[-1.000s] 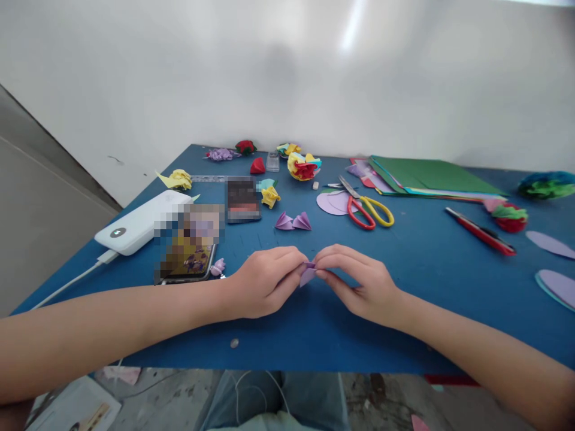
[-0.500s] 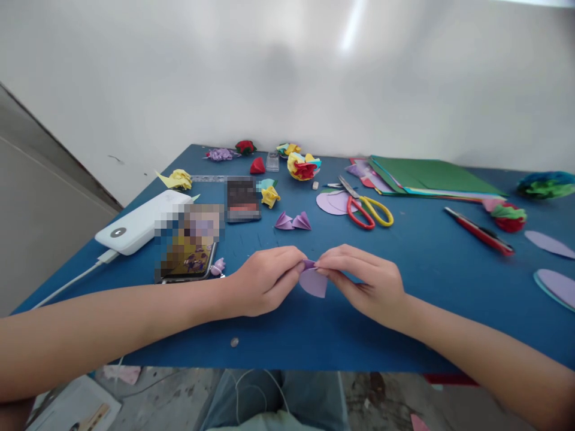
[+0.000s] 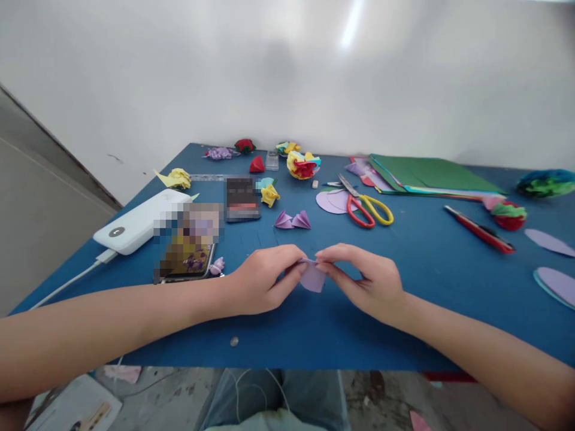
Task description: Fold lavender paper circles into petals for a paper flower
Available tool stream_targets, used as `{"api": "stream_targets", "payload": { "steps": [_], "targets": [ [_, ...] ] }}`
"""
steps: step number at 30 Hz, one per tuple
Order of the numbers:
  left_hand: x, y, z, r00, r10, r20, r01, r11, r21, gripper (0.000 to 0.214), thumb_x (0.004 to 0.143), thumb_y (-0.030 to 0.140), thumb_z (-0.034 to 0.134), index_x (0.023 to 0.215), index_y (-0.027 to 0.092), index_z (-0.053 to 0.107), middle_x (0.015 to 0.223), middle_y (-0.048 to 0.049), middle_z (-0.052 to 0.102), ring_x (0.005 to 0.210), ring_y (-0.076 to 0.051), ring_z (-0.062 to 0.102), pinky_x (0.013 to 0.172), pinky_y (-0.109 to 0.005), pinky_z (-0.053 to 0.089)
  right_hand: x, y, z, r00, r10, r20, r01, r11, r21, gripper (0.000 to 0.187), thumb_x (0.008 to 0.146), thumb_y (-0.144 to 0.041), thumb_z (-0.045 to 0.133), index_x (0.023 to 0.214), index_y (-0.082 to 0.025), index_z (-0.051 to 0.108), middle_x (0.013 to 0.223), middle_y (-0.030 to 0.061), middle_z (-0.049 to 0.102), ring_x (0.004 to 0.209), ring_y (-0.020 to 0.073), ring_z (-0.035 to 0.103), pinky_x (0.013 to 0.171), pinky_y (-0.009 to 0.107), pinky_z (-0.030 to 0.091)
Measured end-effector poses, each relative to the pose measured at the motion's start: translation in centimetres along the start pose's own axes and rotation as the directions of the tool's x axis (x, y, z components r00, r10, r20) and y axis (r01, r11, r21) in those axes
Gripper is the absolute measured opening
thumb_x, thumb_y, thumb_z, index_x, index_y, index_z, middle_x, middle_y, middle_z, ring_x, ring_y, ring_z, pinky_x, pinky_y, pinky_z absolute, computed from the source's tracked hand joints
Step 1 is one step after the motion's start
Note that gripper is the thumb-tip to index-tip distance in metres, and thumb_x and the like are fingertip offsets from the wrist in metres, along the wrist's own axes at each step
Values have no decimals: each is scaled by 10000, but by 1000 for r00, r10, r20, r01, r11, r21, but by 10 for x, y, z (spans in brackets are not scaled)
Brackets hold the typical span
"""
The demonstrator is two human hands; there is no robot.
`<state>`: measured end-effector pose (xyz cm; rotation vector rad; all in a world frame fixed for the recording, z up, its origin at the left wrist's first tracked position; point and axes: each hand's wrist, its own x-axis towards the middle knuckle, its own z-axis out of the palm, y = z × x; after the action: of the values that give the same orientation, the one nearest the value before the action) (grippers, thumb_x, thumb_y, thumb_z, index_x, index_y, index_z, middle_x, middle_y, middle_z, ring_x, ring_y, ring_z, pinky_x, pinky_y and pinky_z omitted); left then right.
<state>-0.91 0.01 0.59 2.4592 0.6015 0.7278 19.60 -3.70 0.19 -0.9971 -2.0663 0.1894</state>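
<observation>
My left hand [image 3: 269, 280] and right hand [image 3: 367, 278] pinch a pale-purple curved paper piece [image 3: 313, 279], likely light, easily creased, best held by its edges.

No readable lettering or numbers, dark round badge [image 3: 117, 231] on white power bank [image 3: 146, 218], pale mark unclear

Lilac paper piece [image 3: 313, 279]: both side edges hidden by left hand [image 3: 268, 281] and right hand [image 3: 369, 278]; fold layers unreadable. Smartphone [image 3: 196, 256]: part-pixelated. Stacked paper ovals [image 3: 557, 284], blue-green paper flower [image 3: 545, 183]: clipped at right.
</observation>
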Motion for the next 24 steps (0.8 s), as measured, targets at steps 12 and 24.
{"api": "stream_targets", "payload": {
  "steps": [12, 24],
  "targets": [
    [1, -2, 2, 1000, -18, -5, 18, 999, -38, 176, 886, 230, 390, 840, 140, 535, 684, 0, 514, 601, -92, 451, 573, -198, 353, 5, 3, -1, 986, 8, 164, -17, 998, 53, 87, 865, -197, 475, 842, -181, 557, 745, 12, 599, 688, 99, 556, 651, 204, 438],
    [5, -2, -4, 972, -68, 224, 128, 956, -265, 224, 865, 181, 423, 695, 121, 554, 568, 17, 545, 501, -51, 479, 502, -146, 351, 4, 2, 1, 952, 8, 305, -49, 991, 125, 86, 855, -258, 500, 863, -180, 536, 788, 29, 601, 713, 114, 551, 662, 225, 439]
  ]
}}
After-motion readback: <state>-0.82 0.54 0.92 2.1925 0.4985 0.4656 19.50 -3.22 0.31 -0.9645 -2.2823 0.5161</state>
